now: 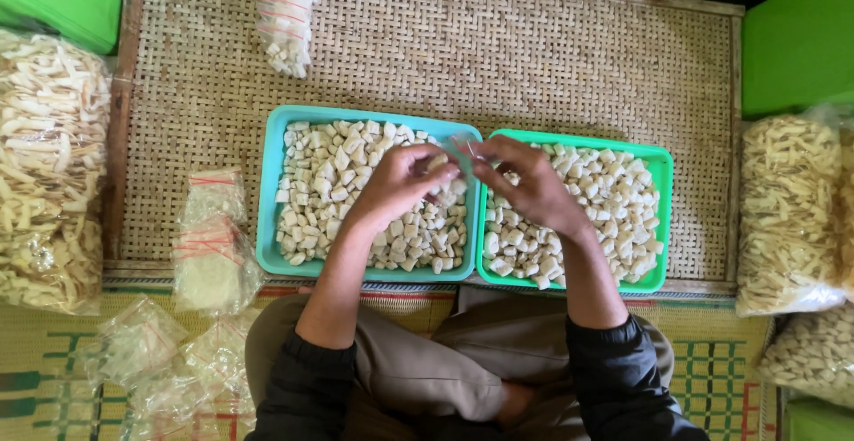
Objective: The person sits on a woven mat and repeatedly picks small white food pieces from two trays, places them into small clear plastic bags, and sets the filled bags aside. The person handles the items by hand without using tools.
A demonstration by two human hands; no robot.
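Note:
My left hand hovers over a turquoise tray full of pale cut cracker pieces and pinches one piece at its fingertips. My right hand is over a green tray of the same pieces. Between both hands, above the seam of the two trays, is a small clear plastic bag; both hands' fingers touch it. My black sleeves and brown trousers show at the bottom.
Both trays rest on a woven bamboo mat. Large clear sacks of crackers stand at left and right. Small filled packets lie at top and left; empty bags lie at the lower left.

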